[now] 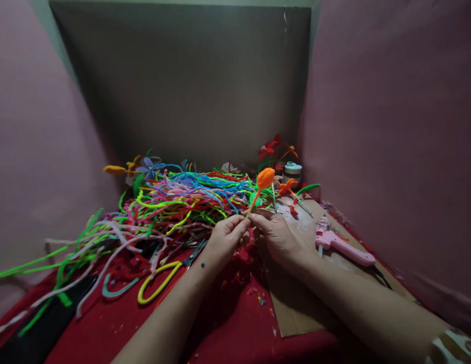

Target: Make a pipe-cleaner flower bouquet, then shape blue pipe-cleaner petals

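Note:
An orange pipe-cleaner petal point(265, 178) stands upright, its thin twisted stem rising from between my fingers. My left hand point(228, 235) pinches the lower end of that stem with thumb and forefinger. Close against it, my right hand point(275, 235) is also closed on the stem's base, fingertips nearly touching the left ones. The very bottom of the stem is hidden by the fingers. Just behind the petal lies an orange flower point(288, 186) on a green stem.
A big heap of coloured pipe cleaners point(189, 197) spreads behind and left. Yellow-handled scissors point(159, 283) lie beside my left forearm. On the right, a pink glue gun point(343, 246) rests on cardboard point(296, 308). A lidded jar point(292, 173) and red flowers point(271, 147) stand at the back.

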`<state>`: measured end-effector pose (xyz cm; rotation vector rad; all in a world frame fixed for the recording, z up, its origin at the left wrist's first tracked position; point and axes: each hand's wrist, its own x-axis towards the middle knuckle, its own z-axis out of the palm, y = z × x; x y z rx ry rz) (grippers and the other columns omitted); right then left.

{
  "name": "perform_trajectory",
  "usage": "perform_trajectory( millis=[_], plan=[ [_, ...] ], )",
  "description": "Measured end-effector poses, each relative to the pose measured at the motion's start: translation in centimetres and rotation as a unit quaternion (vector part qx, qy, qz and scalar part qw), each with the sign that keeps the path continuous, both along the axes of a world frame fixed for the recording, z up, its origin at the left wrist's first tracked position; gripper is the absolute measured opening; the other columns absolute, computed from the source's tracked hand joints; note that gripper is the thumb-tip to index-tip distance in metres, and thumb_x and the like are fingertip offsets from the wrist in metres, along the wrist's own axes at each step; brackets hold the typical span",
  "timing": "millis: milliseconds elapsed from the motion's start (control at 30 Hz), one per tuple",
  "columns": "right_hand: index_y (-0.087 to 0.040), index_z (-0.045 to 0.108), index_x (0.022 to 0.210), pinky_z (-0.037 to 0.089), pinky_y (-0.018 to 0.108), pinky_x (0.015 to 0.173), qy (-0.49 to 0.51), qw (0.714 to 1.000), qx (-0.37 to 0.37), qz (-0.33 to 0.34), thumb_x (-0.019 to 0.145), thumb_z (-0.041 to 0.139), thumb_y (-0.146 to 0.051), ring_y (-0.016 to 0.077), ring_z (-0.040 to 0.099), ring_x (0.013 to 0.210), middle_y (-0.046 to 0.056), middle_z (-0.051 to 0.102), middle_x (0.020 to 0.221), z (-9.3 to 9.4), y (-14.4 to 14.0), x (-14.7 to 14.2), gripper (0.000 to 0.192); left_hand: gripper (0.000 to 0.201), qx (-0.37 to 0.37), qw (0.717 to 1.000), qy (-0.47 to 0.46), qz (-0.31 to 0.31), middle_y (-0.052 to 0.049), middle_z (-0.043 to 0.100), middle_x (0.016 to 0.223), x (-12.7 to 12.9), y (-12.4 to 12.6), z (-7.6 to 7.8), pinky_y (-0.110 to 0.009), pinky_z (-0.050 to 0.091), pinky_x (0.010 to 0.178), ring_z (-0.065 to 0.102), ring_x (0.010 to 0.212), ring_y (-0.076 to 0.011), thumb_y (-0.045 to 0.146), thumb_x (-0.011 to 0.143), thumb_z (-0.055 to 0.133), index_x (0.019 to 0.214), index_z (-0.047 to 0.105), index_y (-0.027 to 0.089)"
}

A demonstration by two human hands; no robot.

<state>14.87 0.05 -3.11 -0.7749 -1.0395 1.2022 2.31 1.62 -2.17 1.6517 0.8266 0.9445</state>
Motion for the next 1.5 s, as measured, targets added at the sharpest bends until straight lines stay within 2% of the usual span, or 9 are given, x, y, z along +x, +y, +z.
perform_trajectory(
  millis=[100,233,333,433,533,767,933,1133,1500],
  plan=[
    [-0.017,0.065,0.07,0.035,0.026,0.053,0.025,0.999,-0.011,0.023,0.069,0.062,-0.03,0.0101,0.043,0.051,-0.001,0.056,0.06,0.0,-0.1,0.0,0.014,0.022,0.096,0.991,0.065,0.063,0.004,0.048,0.057,0.2,-0.4,0.0,-0.021,0.035,0.053,0.044,0.052,-0.0087,0.033,0.082,0.05,0.07,0.054,0.016],
    [-0.018,0.066,0.071,0.033,0.024,0.053,0.011,1.0,-0.019,0.022,0.068,0.062,-0.026,0.0102,0.042,0.055,-0.002,0.056,0.061,0.0,-0.2,0.1,0.01,0.018,0.227,0.949,0.168,0.139,0.003,0.05,0.059,0.1,-0.5,-0.6,-0.021,0.033,0.055,0.044,0.053,-0.0096,0.028,0.085,0.046,0.075,0.058,0.017],
    [-0.017,0.066,0.069,0.034,0.023,0.055,0.008,0.999,-0.021,0.028,0.069,0.061,-0.026,0.0115,0.046,0.062,-0.001,0.057,0.065,-0.2,-0.1,0.2,0.01,0.019,0.271,0.927,0.204,0.156,0.001,0.054,0.061,0.0,-0.4,-1.1,-0.022,0.034,0.057,0.047,0.054,-0.0106,0.027,0.087,0.043,0.079,0.058,0.018],
    [-0.017,0.065,0.067,0.033,0.023,0.055,-0.002,1.0,-0.015,0.017,0.069,0.061,-0.026,0.0104,0.044,0.059,-0.001,0.056,0.063,-0.2,-0.1,0.2,0.01,0.02,0.316,0.906,0.231,0.162,-0.002,0.057,0.067,0.0,-0.4,-1.5,-0.023,0.035,0.06,0.051,0.059,-0.0127,0.024,0.088,0.04,0.082,0.058,0.018],
    [-0.016,0.064,0.067,0.029,0.023,0.05,-0.011,1.0,-0.02,0.012,0.069,0.061,-0.025,0.0083,0.037,0.051,-0.003,0.051,0.057,0.0,-0.2,0.1,0.01,0.02,0.322,0.908,0.22,0.157,-0.003,0.057,0.068,-0.1,-0.4,-1.4,-0.023,0.035,0.062,0.051,0.062,-0.0137,0.024,0.088,0.04,0.08,0.058,0.019],
    [-0.017,0.067,0.076,0.028,0.022,0.047,-0.004,0.999,-0.045,0.023,0.069,0.063,-0.03,0.0093,0.038,0.052,-0.001,0.056,0.062,0.9,-0.7,0.0,0.015,0.018,0.166,0.975,0.067,0.134,0.002,0.052,0.057,-0.1,-0.4,-0.2,-0.021,0.033,0.056,0.044,0.054,-0.0107,0.026,0.081,0.051,0.069,0.062,0.018],
    [-0.02,0.065,0.075,0.032,0.023,0.05,-0.002,0.999,-0.022,0.04,0.072,0.063,-0.029,0.01,0.039,0.055,-0.002,0.053,0.061,1.3,-0.8,0.0,0.01,0.02,0.047,0.994,-0.021,0.091,0.005,0.045,0.048,-0.1,-0.6,0.8,-0.021,0.029,0.047,0.036,0.044,-0.0076,0.028,0.078,0.054,0.063,0.06,0.015],
    [-0.021,0.067,0.087,0.04,0.025,0.064,-0.001,0.997,0.026,0.077,0.076,0.06,-0.028,0.0133,0.052,0.072,0.002,0.063,0.083,0.6,-0.3,0.2,0.015,0.021,-0.034,0.995,-0.081,0.046,0.005,0.042,0.046,-0.3,-1.0,1.3,-0.02,0.029,0.045,0.036,0.042,-0.0062,0.031,0.077,0.057,0.067,0.061,0.013],
    [-0.021,0.066,0.086,0.043,0.028,0.069,0.013,0.996,0.018,0.082,0.074,0.062,-0.027,0.0153,0.054,0.076,0.002,0.062,0.081,-0.1,0.3,0.3,0.014,0.02,-0.203,0.955,-0.209,-0.049,0.007,0.04,0.046,-0.4,-0.7,0.8,-0.016,0.025,0.039,0.032,0.037,-0.002,0.031,0.074,0.064,0.072,0.059,0.012]
  ],
)
